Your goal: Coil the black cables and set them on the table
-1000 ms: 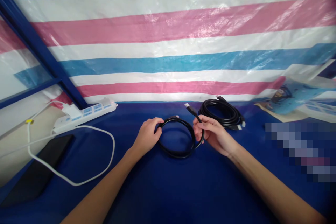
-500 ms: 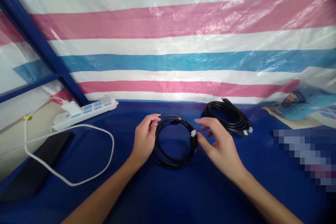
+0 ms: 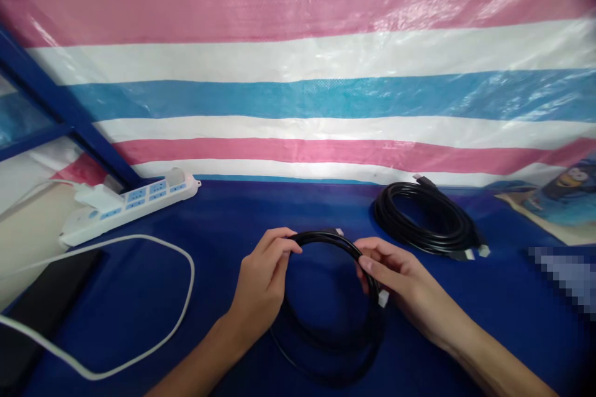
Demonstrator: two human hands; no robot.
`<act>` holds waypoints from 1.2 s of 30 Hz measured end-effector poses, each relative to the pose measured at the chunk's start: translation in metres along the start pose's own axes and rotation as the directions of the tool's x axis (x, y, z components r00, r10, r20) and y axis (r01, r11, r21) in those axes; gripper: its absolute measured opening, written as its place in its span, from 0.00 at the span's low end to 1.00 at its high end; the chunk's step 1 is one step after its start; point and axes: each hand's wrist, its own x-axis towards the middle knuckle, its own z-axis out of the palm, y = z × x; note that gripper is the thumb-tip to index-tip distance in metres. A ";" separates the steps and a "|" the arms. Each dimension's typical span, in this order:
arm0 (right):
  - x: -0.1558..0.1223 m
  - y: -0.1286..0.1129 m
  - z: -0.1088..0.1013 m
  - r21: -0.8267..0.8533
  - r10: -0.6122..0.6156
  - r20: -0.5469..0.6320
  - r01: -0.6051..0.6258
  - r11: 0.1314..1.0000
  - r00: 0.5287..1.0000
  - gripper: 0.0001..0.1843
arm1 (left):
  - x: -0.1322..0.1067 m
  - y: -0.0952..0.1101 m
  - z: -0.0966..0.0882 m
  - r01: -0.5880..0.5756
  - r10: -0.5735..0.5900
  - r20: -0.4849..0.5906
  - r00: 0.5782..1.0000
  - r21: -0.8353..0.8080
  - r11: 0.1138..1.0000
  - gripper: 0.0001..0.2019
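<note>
A coiled black cable [image 3: 326, 237] is gripped on both sides, its upper loops bunched together. My left hand [image 3: 265, 276] is closed around the coil's upper left, with thumb and fingers pinching the strands. On the upper right, my right hand [image 3: 393, 273] has its fingers wrapped round the same coil. A connector with a white cap [image 3: 383, 298] sticks out just below the right fingers. Another capped connector [image 3: 338, 232] shows behind the top of the coil. The lower loops hang toward me, dark and partly blurred.
A second coiled black cable [image 3: 384, 214] with capped ends lies at the back right. At the left are a white power strip [image 3: 153, 200], a looped white cord [image 3: 189, 285] and a flat black object [image 3: 56, 291]. Striped sheeting [image 3: 298, 99] rises behind the blue table [image 3: 233, 205].
My right hand, previously apart from the cable, has closed on it. Both hands and the coil are lower in view and nearer me. The camera view has shifted.
</note>
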 end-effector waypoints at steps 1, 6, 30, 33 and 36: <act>0.001 0.000 0.000 -0.017 -0.007 -0.035 0.007 1.000 0.999 0.18 | -0.001 0.000 0.001 0.044 -0.043 0.037 0.998 -0.019 0.999 0.13; 0.000 0.000 0.004 0.033 0.022 -0.148 -0.017 0.999 0.989 0.19 | -0.005 0.006 0.002 0.229 -0.207 0.134 0.969 -0.180 0.957 0.14; -0.007 -0.001 0.010 0.382 0.086 0.117 -0.124 0.916 0.989 0.20 | 0.007 0.010 0.001 0.545 -0.440 0.323 0.838 -0.549 0.634 0.10; 0.002 0.005 0.006 0.110 0.072 -0.027 -0.069 0.992 0.997 0.24 | 0.003 0.014 0.002 0.491 -0.385 0.311 0.869 -0.449 0.747 0.10; 0.009 0.013 0.001 -0.236 -0.078 -0.125 0.047 0.971 0.989 0.23 | 0.000 0.016 0.004 0.603 -0.494 0.367 0.788 -0.302 0.738 0.17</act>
